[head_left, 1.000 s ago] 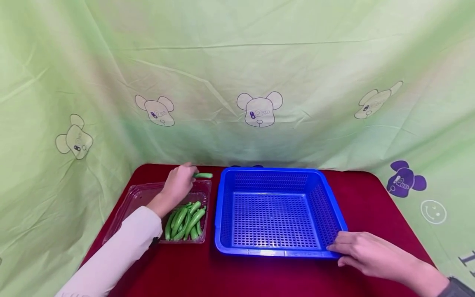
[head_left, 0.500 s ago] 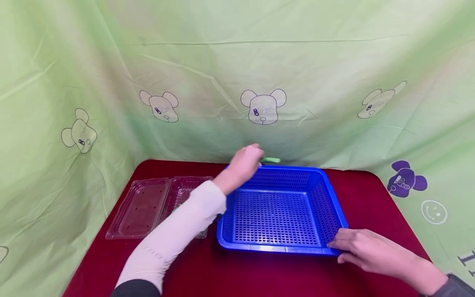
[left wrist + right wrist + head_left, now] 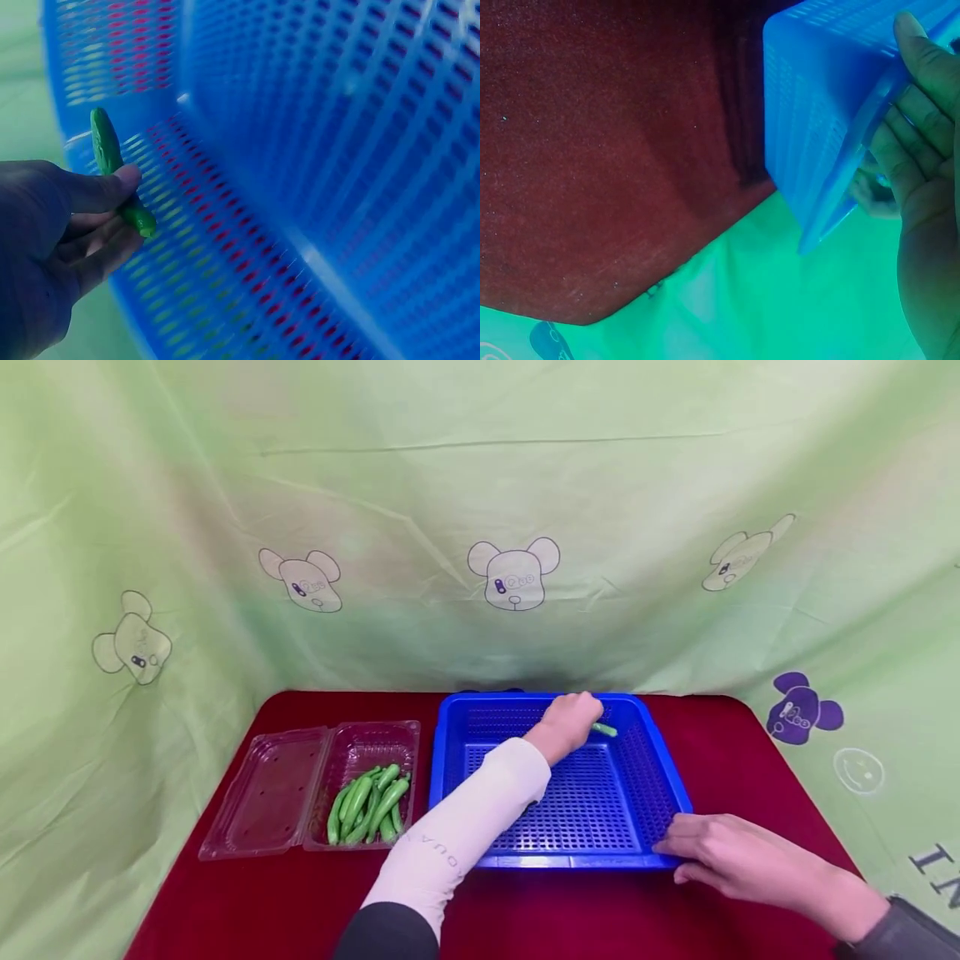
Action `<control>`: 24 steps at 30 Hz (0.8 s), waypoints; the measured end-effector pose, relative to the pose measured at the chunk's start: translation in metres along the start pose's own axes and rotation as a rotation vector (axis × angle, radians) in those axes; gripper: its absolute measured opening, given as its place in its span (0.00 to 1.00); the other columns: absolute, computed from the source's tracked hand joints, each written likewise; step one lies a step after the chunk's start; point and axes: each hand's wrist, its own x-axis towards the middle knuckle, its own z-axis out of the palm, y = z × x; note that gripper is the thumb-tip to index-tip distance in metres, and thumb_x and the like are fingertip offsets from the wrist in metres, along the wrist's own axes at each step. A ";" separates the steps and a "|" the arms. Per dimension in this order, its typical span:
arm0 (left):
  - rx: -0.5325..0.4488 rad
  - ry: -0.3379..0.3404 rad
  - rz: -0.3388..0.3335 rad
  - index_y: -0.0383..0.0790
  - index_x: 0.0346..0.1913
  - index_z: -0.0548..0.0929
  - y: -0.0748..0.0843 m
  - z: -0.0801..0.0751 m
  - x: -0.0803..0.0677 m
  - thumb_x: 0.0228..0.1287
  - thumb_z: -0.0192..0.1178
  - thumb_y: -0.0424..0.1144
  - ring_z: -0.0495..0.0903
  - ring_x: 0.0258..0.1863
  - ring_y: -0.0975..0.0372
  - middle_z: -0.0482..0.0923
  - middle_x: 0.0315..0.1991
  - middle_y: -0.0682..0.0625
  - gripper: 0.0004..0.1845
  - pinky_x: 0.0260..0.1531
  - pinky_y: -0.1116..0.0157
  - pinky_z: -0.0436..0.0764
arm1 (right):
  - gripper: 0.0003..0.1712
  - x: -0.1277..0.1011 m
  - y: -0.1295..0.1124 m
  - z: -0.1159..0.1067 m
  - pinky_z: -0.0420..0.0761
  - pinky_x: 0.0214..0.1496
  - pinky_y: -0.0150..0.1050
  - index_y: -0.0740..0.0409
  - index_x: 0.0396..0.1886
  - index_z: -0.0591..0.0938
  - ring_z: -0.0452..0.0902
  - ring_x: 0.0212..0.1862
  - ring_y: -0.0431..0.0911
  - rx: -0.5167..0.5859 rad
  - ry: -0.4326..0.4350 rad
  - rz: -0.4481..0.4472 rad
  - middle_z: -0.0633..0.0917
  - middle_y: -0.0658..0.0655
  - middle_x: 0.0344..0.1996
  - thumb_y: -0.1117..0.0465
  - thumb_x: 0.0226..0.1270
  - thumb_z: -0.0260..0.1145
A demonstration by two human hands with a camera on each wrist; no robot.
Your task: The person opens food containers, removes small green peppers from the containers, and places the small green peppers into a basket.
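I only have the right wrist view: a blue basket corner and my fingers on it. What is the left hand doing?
Observer: The left hand is inside the basket, near its far right corner, pinching a small green pod.
Operator: Is the pod down on the basket floor?
Observer: No, in the left wrist view it is held between thumb and fingers, clear of the mesh.
Operator: Any pods left elsewhere?
Observer: Yes, a heap of pods lies in the open clear box, left of the basket.
Operator: And my right hand?
Observer: The right hand rests on the basket's near right corner.
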 end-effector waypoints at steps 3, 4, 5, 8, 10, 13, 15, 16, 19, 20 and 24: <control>0.027 -0.030 -0.014 0.53 0.41 0.87 0.006 0.017 0.000 0.69 0.61 0.33 0.87 0.46 0.62 0.88 0.46 0.55 0.10 0.45 0.64 0.87 | 0.13 0.002 0.001 -0.001 0.70 0.38 0.18 0.44 0.45 0.88 0.73 0.38 0.28 0.008 -0.015 -0.003 0.79 0.36 0.35 0.44 0.74 0.64; 0.037 -0.034 -0.009 0.53 0.41 0.88 0.008 0.022 0.000 0.69 0.61 0.33 0.87 0.46 0.62 0.87 0.47 0.55 0.10 0.45 0.65 0.87 | 0.12 0.002 0.002 -0.002 0.71 0.37 0.18 0.45 0.45 0.88 0.73 0.38 0.29 0.010 -0.017 -0.004 0.79 0.36 0.35 0.45 0.73 0.65; 0.046 -0.039 0.000 0.53 0.42 0.88 0.009 0.026 0.000 0.69 0.61 0.32 0.86 0.47 0.62 0.87 0.47 0.55 0.10 0.46 0.65 0.86 | 0.12 0.002 0.002 -0.002 0.71 0.38 0.18 0.45 0.45 0.88 0.73 0.38 0.29 0.009 -0.019 -0.004 0.80 0.37 0.35 0.46 0.72 0.66; 0.071 -0.034 0.033 0.54 0.43 0.88 0.013 0.034 0.001 0.71 0.59 0.32 0.86 0.48 0.62 0.87 0.47 0.55 0.11 0.48 0.66 0.86 | 0.12 0.003 0.002 -0.003 0.71 0.38 0.18 0.45 0.45 0.88 0.73 0.38 0.29 0.014 -0.023 0.003 0.80 0.37 0.35 0.46 0.72 0.67; 0.084 -0.028 0.045 0.55 0.43 0.88 0.014 0.038 0.001 0.72 0.58 0.33 0.86 0.48 0.63 0.87 0.47 0.55 0.12 0.48 0.66 0.86 | 0.13 0.003 0.001 -0.002 0.71 0.38 0.18 0.45 0.45 0.88 0.73 0.38 0.29 0.013 -0.021 0.008 0.80 0.37 0.35 0.46 0.72 0.66; 0.116 -0.031 0.059 0.55 0.45 0.88 0.014 0.045 0.000 0.73 0.57 0.34 0.86 0.48 0.63 0.87 0.47 0.54 0.12 0.48 0.66 0.86 | 0.13 0.003 0.001 -0.001 0.70 0.38 0.18 0.45 0.46 0.88 0.73 0.38 0.29 0.010 -0.016 0.010 0.80 0.37 0.35 0.45 0.73 0.65; 0.142 -0.031 0.067 0.54 0.46 0.88 0.014 0.049 -0.001 0.73 0.56 0.33 0.86 0.48 0.63 0.87 0.46 0.54 0.13 0.47 0.66 0.86 | 0.13 0.003 0.000 0.000 0.70 0.38 0.18 0.45 0.46 0.88 0.73 0.38 0.29 0.011 -0.014 0.015 0.79 0.37 0.35 0.45 0.73 0.65; 0.155 -0.031 0.071 0.54 0.46 0.88 0.014 0.051 -0.002 0.74 0.55 0.34 0.86 0.48 0.64 0.87 0.46 0.54 0.13 0.47 0.66 0.86 | 0.13 0.003 -0.001 0.000 0.71 0.38 0.18 0.45 0.46 0.88 0.73 0.38 0.29 0.014 -0.014 0.019 0.79 0.37 0.35 0.45 0.73 0.64; 0.175 -0.027 0.082 0.54 0.46 0.88 0.014 0.054 -0.003 0.76 0.52 0.35 0.86 0.48 0.64 0.87 0.47 0.55 0.14 0.47 0.67 0.86 | 0.15 0.002 -0.001 0.000 0.71 0.39 0.17 0.45 0.46 0.88 0.73 0.38 0.29 0.024 -0.018 0.035 0.80 0.36 0.36 0.44 0.74 0.62; 0.173 -0.027 0.084 0.54 0.46 0.88 0.014 0.055 -0.003 0.76 0.52 0.35 0.86 0.48 0.64 0.87 0.47 0.55 0.14 0.47 0.67 0.86 | 0.15 0.001 -0.002 0.000 0.71 0.39 0.18 0.45 0.46 0.88 0.73 0.38 0.29 0.026 -0.018 0.039 0.80 0.36 0.36 0.44 0.74 0.62; 0.162 -0.046 0.086 0.54 0.47 0.88 0.017 0.054 -0.002 0.77 0.51 0.35 0.86 0.50 0.64 0.87 0.48 0.55 0.15 0.48 0.67 0.86 | 0.15 -0.001 -0.002 0.001 0.72 0.39 0.18 0.44 0.46 0.88 0.74 0.39 0.29 0.028 -0.015 0.046 0.81 0.36 0.37 0.44 0.74 0.62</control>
